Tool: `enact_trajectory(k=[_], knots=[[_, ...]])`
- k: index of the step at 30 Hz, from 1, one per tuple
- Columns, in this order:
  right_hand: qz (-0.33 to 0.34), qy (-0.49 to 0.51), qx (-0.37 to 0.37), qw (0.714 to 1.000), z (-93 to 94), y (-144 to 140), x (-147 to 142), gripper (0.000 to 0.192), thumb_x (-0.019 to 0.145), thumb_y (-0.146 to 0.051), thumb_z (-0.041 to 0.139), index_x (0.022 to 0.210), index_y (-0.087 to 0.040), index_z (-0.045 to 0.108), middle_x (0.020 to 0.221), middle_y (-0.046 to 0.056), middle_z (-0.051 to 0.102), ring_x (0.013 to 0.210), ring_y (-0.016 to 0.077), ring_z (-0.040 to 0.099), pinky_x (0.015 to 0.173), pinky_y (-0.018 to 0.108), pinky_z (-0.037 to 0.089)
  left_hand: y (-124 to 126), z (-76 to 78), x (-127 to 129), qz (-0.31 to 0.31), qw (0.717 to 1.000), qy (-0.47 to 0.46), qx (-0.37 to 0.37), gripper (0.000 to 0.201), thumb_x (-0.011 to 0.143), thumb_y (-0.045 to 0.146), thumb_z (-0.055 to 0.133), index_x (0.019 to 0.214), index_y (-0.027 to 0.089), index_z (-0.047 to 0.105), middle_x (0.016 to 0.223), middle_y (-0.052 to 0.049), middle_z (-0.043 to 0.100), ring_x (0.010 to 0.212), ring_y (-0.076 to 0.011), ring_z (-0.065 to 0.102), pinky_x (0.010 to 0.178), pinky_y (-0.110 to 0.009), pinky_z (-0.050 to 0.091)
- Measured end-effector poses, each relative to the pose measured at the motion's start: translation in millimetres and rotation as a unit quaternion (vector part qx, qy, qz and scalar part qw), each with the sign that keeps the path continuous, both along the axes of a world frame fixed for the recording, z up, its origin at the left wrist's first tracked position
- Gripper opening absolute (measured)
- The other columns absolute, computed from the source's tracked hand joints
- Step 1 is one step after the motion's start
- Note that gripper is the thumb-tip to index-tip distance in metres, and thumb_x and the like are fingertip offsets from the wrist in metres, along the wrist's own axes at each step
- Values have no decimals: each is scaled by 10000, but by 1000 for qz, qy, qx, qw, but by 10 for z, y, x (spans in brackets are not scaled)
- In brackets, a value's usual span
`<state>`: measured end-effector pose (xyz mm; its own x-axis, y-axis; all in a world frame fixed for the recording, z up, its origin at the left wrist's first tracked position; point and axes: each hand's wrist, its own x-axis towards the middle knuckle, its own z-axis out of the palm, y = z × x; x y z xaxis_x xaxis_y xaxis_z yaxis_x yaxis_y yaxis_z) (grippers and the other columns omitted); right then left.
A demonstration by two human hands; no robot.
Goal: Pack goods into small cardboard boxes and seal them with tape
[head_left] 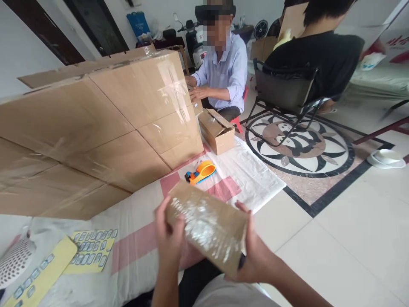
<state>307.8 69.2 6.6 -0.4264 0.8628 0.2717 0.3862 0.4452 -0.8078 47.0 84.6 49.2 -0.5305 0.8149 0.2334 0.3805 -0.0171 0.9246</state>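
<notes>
A small cardboard box (204, 224), sealed with shiny clear tape, is held up in front of me at the bottom centre. My left hand (169, 238) grips its left end, thumb across the taped face. My right hand (254, 251) holds the right end from the side and below. An orange and blue tape dispenser (202, 171) lies on the cloth just beyond the box.
Large taped cardboard boxes (105, 128) fill the left. A small open carton (217, 130) sits by a seated person's hands (198, 93). Yellow sticker sheets (91, 251) lie at lower left. A folding chair (284, 91) with another person and a white dish (386, 158) stand on the tiled floor.
</notes>
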Motion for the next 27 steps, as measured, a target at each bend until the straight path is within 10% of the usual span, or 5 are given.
enact_trajectory(k=[7,11,15,20,27], knots=[[-370,-52,119,920,-134,548,932,1361,777,-714,690,1633,-157,-210,1690,275,49,1567,506,167,1197,707,290,121,-161,582,-238,965,-102,-32,602,994,395,595,1563,401,398,1615,-118,464,1480,-283,481,1112,-482,541],[-295,-193,34,935,73,1685,527,1415,780,-732,699,1602,-2,-193,1657,394,40,1574,517,88,1184,677,301,-107,-262,274,-211,968,-118,-73,502,994,459,572,1480,336,539,1510,-130,585,1422,-288,549,1116,-490,531],[-238,-370,-93,893,322,2290,8,1167,803,-683,730,1672,-206,114,1698,301,145,1475,574,324,1100,729,332,-461,-350,-95,-159,976,-124,-85,514,947,573,609,1370,284,655,1406,-139,671,1324,-307,632,1091,-476,549],[-157,-378,-76,909,123,1711,-127,574,985,-513,515,1502,-263,540,1572,171,499,1423,386,499,1128,576,418,-984,-577,-675,-2,992,-68,-105,449,876,662,628,1102,302,776,1179,-72,775,1188,-333,693,1106,-524,515],[-156,-277,166,933,-700,507,11,466,1029,-447,435,1367,-211,651,1533,152,560,1484,398,443,1176,638,363,-1545,-513,-1895,139,981,88,-98,324,860,573,640,877,268,750,988,-43,774,1012,-290,714,958,-418,554]])
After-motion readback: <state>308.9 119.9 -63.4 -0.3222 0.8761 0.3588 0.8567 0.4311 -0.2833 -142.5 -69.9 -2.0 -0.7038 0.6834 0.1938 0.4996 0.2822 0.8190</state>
